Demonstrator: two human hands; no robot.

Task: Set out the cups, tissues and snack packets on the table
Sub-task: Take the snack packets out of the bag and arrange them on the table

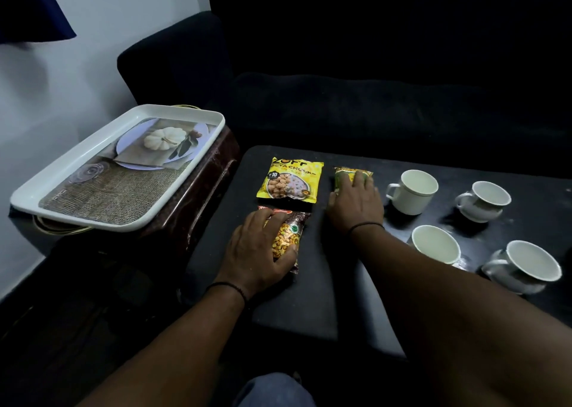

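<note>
Three snack packets lie on the black table (309,298). A yellow packet (291,180) lies flat at the far left, untouched. My left hand (257,252) grips a dark packet of yellow snacks (286,236) just in front of it. My right hand (356,205) rests palm-down on a green packet (348,174), covering most of it. Several white cups stand to the right: a mug (411,191), a cup (483,200), a cup (435,244) and a cup (523,265). No tissues are in view.
A white tray (117,171) with a printed pumpkin picture sits on a dark brown side stand (201,196) left of the table. A dark sofa (371,97) runs behind the table. A pale wall is at the left.
</note>
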